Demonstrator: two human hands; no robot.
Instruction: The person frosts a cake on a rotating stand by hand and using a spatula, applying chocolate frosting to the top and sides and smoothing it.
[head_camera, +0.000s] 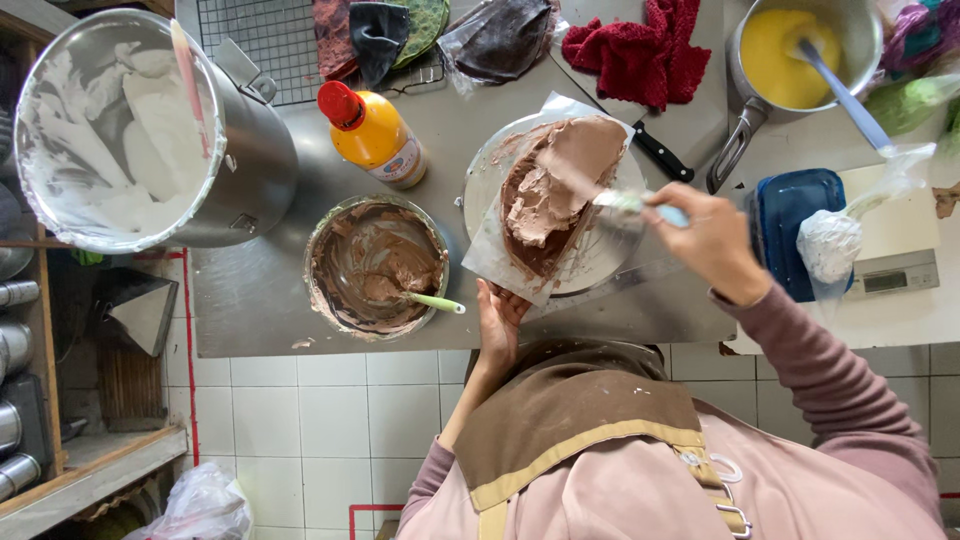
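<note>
Cake (552, 200) with brown chocolate frosting sits on a round turntable (610, 250) near the front edge of the steel counter (260, 300). Right hand (710, 240) grips a spatula (625, 203), blade on the frosting. Left hand (497, 322) pinches the paper sheet (500, 265) under the cake at the counter's front edge. Bowl of chocolate cream (375, 265) with green-handled tool just left. Orange bottle (372, 133) behind it. Big steel pot (150, 130) at left edge. Saucepan of yellow cream (800, 50) at back right.
</note>
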